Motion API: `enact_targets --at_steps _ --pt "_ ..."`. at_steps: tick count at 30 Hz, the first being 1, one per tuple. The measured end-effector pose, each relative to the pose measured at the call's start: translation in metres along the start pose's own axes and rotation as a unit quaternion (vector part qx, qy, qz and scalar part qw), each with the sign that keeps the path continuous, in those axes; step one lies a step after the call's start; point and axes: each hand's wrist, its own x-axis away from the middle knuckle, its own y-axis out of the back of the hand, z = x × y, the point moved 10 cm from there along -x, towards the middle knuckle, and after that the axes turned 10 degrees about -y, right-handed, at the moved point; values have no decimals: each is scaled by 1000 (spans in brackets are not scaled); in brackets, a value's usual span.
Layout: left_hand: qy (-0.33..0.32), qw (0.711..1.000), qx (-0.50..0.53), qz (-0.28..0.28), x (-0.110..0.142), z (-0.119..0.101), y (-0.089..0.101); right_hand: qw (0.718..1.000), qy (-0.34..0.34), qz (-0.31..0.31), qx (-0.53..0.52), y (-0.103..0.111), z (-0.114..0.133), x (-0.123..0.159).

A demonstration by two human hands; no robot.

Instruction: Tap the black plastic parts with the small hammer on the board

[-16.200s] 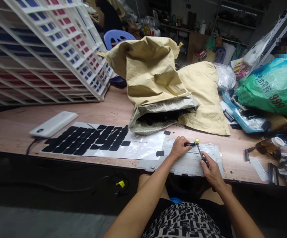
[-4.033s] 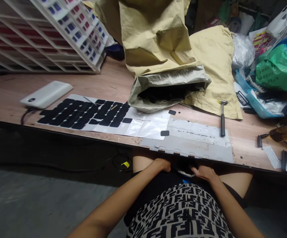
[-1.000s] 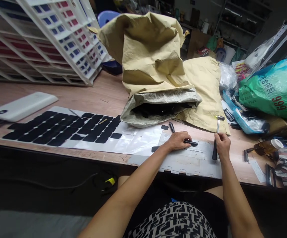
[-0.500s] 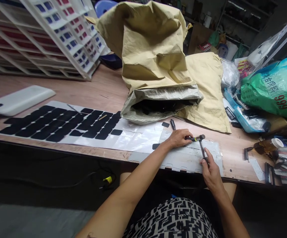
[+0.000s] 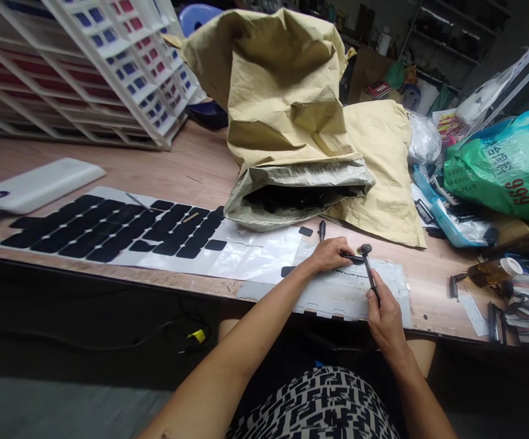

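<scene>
2 hands over the grey sheet (image 5: pixel 385 286) at the table's near edge. Left hand (image 5: pixel 331 255) has its fingers pinched on the near end of a slim black part (image 5: pixel 352 259), which lies about flat, free end pointing right. Right hand (image 5: pixel 387 312) has its fingers wrapped around the handle of a small hammer (image 5: pixel 370 275), shaft slanting up and left, head at the part's free end. Can't tell from this angle if head and part touch or there's a gap.

Step in hand, my read: hammer work on that part, left steadying, right on the tool. Looks mid-step: part placed, head lined up.

Next move, as I judge it, calls for a short controlled tap: part kept flat on the sheet, left fingertips back from the free end, hammer face square to it. Main risks: part rolling under an off-centre hit, or a nipped fingertip.

Nearby: 1 more black part (image 5: pixel 321 230) upright-looking just beyond the left hand, out of its grasp. Open sack (image 5: pixel 287 116) behind it, dark contents, not readable. White sheet (image 5: pixel 264 259) with rows of black pads (image 5: pixel 108 228) off to the left, well apart from the hammer.
</scene>
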Motion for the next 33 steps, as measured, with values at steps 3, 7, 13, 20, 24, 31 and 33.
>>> enact_targets --at_steps 3,7,13,20,24,31,33 --pt "7 1000 9 -4 0 3 -1 1000 0 2 3 -2 0 0" --pt "14 1000 16 -11 0 6 -1 999 -18 33 1 -10 -3 0" --pt "28 999 34 -22 0 9 0 999 -37 8 -15 1 -4 -3" --pt "33 999 27 -18 -1 10 0 999 -45 12 -5 2 -16 0" --pt "30 999 27 -22 -1 9 0 998 -64 12 -14 6 -22 -5" --pt "8 999 24 -20 1 6 -2 969 -192 -20 -157 23 -69 -43" --pt "8 1000 25 -11 1 9 -4 938 -237 10 -254 15 -85 -50"
